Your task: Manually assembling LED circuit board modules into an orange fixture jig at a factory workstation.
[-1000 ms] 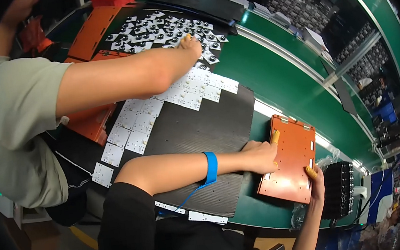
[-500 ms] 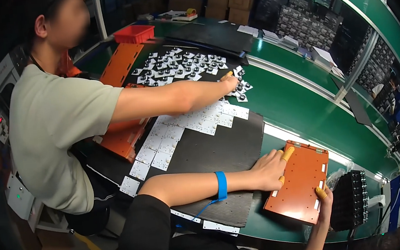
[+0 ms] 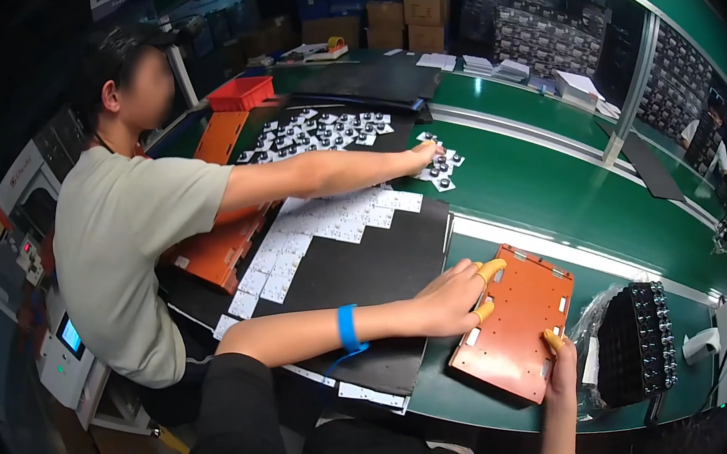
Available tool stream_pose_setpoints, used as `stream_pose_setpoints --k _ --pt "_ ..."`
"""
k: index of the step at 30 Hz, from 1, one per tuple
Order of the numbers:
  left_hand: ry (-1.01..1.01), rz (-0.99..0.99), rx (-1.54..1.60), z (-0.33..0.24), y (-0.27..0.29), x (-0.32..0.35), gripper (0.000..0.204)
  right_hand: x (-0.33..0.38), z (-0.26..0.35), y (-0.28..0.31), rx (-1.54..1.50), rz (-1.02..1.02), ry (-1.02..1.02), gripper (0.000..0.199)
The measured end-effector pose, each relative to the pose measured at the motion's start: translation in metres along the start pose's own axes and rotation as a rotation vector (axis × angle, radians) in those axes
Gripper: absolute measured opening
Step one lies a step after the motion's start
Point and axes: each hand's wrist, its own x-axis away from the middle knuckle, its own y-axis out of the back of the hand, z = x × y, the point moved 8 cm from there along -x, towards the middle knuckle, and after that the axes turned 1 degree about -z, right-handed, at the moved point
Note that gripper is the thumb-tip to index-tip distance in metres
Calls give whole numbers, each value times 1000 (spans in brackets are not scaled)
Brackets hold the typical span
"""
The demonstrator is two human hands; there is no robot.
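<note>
An orange rectangular plate [image 3: 520, 321] with small holes and slots along its edges lies tilted at the front right of the bench. My left hand [image 3: 458, 299] grips its left edge, with yellow-covered fingertips resting on the upper face. On the near right edge is my right hand [image 3: 561, 367]; its yellow-capped thumb presses the top while the other fingers are hidden beneath. A blue band [image 3: 348, 329] circles my left wrist. Left of the plate, white circuit boards [image 3: 327, 220] lie in stepped rows on a black mat [image 3: 361, 289].
A co-worker's arm [image 3: 314, 177] reaches across the mat to small boards with black lens parts [image 3: 440, 170]. Many similar ones [image 3: 318, 130] lie behind it. Black racks of lens-like parts [image 3: 633, 345] stand right of my plate. A red bin [image 3: 240, 94] sits at the far left.
The orange plate and both my hands have shifted a little left in view, as has the mat. My left fingers have moved along the plate's left edge. The co-worker still reaches for the small boards.
</note>
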Motion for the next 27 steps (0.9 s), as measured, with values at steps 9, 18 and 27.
stream_pose_setpoints --k 9,18,27 --pt "190 -421 -21 -33 143 120 21 3 3 -13 -41 37 -34 24" --pt "480 -717 -984 21 209 270 25 5 3 -13 -36 41 -44 29" --pt "650 -569 -939 158 269 306 41 6 3 -12 -41 56 -47 30"
